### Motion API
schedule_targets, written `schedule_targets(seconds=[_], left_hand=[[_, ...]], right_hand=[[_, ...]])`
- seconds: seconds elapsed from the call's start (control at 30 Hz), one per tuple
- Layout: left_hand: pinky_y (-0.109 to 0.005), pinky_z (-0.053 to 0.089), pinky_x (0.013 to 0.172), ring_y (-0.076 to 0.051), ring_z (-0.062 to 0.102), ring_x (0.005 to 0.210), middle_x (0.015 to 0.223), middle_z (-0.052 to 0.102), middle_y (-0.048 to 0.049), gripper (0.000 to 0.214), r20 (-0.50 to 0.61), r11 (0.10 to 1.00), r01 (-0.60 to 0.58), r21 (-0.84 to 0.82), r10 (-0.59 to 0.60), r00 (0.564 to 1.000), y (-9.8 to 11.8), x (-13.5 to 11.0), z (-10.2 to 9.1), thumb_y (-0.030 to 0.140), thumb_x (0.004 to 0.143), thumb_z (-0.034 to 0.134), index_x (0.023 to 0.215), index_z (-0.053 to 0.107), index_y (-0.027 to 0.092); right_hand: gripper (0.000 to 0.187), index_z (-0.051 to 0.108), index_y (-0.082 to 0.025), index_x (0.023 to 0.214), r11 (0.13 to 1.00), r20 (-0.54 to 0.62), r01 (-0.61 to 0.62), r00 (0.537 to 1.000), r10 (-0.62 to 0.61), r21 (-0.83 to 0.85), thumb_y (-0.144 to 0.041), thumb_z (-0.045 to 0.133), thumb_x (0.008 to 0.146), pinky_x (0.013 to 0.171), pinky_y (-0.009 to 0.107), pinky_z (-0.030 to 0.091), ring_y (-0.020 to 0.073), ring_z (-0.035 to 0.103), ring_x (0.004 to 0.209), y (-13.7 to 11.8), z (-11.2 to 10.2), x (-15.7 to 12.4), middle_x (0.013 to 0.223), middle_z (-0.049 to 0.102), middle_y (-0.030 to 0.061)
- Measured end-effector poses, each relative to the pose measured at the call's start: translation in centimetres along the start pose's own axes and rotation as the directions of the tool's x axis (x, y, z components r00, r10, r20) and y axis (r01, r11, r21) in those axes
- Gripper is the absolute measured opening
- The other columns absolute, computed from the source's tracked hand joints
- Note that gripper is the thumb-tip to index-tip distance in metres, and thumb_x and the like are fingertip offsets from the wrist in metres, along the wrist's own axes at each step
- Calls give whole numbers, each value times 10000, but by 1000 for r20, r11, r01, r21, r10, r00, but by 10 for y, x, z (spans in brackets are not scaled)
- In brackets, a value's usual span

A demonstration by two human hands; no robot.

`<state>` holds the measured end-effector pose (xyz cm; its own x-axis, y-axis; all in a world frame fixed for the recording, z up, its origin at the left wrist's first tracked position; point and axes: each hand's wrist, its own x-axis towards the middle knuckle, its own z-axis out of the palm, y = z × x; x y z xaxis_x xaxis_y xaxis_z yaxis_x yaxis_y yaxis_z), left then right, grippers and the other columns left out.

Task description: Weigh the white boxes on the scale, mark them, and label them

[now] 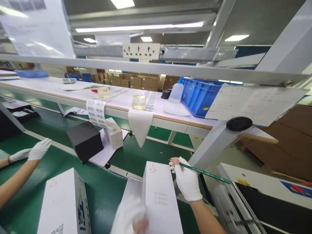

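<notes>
My right hand [188, 182], in a white glove with bare fingertips, is closed on a green strap [207, 173] that stretches right to a machine. Just left of that hand a tall white box [159, 195] with printed text and small circles stands close by. Motion smears my left hand [130, 214], also in a white glove, at the near left side of this box, so its finger posture and any contact are unclear. Behind the left hand, part of a grey-white surface [133, 188] shows beside the box.
A second white box [60, 204] stands on the green conveyor belt [102, 191]. A co-worker's gloved hands [39, 149] are at far left. Beyond lie a black stack [85, 139] and a small white box [113, 133]. A shelf overhead carries label strips [96, 112], tape rolls [138, 102] and a blue crate [200, 97]. The machine [268, 191] is right.
</notes>
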<state>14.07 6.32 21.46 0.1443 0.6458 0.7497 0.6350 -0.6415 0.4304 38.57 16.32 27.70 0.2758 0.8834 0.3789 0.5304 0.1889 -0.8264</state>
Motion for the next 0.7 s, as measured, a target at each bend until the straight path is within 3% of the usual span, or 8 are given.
schedule_targets(seconds=[0.13,0.2,0.27,0.33,0.4,0.47,0.6,0.7], left_hand=[[-506,481,1108,-274,585,1278,1260,680,-96,249,-239,987,-102,122,129,962,-45,160,-22,349,906,579,1123,617,233],[-491,474,1091,-276,598,1235,1190,698,-112,252,-290,978,-52,203,111,950,-60,235,-28,363,950,503,1074,634,187],[-503,475,1057,-283,624,1154,1112,716,-113,325,-221,962,-4,272,67,973,-72,285,-28,376,984,416,1053,653,165],[-549,426,1087,-301,611,1156,1087,725,-106,364,-124,945,8,328,34,992,-81,307,-21,373,992,381,1088,662,163],[-597,328,1154,-318,561,1236,1148,721,-89,352,-66,935,-17,355,43,997,-90,309,-13,382,984,406,1130,660,187],[-605,265,1186,-316,523,1285,1224,704,-58,314,-44,937,-58,343,78,996,-97,303,-8,412,962,463,1124,658,228],[-549,329,1152,-277,572,1206,1158,712,-37,252,-38,961,-100,259,114,993,-109,297,-9,445,862,630,1029,639,256],[-531,338,1152,-263,593,1159,1124,710,-41,279,-61,973,-90,214,105,993,-112,298,-11,427,795,705,990,612,251]], right_hand=[[389,665,-189,1099,965,-67,262,964,-259,29,-500,453,1004,710,377,560,230,665,686,-38,1,33,922,725,97],[326,675,-188,1118,863,-100,496,858,-504,-100,-405,453,1018,790,396,552,244,674,788,-67,4,56,966,717,103],[287,684,-175,1104,698,-87,671,703,-706,-251,-350,475,1015,832,408,523,266,656,874,-97,9,79,943,698,110],[268,683,-158,1096,554,-24,765,580,-814,-328,-318,484,1014,841,410,495,282,634,916,-122,17,102,922,685,113],[230,680,-149,1086,485,81,809,537,-840,-333,-278,514,994,850,401,473,287,624,944,-139,28,122,952,692,110],[199,681,-142,1084,492,177,798,571,-802,-348,-247,591,942,830,382,457,287,622,944,-149,37,138,975,704,100],[223,695,-159,1064,499,233,680,689,-687,-538,-291,707,885,729,362,383,290,601,872,-156,51,153,917,709,87],[123,699,-177,952,388,258,666,659,-707,-637,-290,673,908,680,361,314,276,560,819,-158,57,151,839,679,84]])
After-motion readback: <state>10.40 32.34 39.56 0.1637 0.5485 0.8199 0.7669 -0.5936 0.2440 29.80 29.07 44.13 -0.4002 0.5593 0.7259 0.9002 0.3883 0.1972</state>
